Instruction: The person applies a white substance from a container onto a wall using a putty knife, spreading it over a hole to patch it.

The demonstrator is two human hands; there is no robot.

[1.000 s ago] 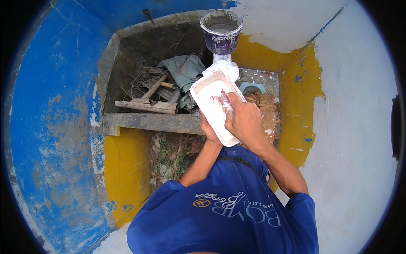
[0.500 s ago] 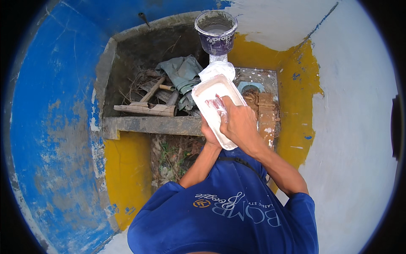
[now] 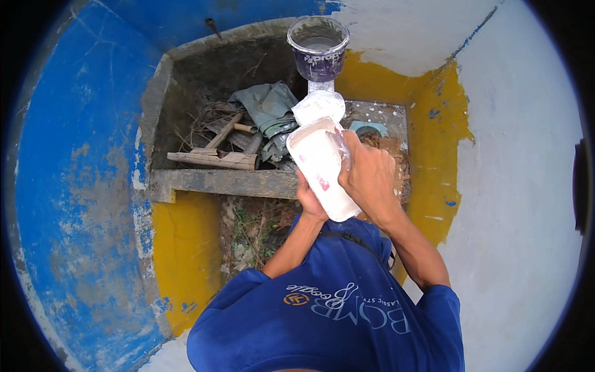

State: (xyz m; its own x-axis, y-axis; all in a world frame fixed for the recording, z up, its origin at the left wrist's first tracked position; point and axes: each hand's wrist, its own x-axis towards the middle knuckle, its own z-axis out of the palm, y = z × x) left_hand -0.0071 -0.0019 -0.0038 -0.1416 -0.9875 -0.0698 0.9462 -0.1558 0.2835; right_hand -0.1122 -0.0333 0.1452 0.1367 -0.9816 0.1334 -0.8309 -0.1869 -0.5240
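Note:
A shallow white rectangular tray (image 3: 314, 155), its inside coated with white paste and dotted with pink spots, tilts in front of my chest. My left hand (image 3: 309, 199) is wrapped round its lower left side from beneath; most of those fingers are behind the tray. My right hand (image 3: 374, 177) is closed at the tray's right rim, gripping a flat, paste-smeared scraper (image 3: 341, 147) that lies along the inside of that edge. The hand covers much of the scraper, so its full shape cannot be made out.
Beyond the tray stands a dark purple bucket (image 3: 319, 64) with grey contents, near a white-smeared round piece (image 3: 318, 108). A concrete ledge (image 3: 229, 182) borders bamboo pieces (image 3: 214, 159) and a grey-green cloth (image 3: 268, 105). Blue (image 3: 80, 186) and white (image 3: 514, 186) walls flank me.
My right hand has moved the scraper from the tray's middle to its right edge, uncovering pink spots in the paste. The tray has shifted slightly right, still in my left hand.

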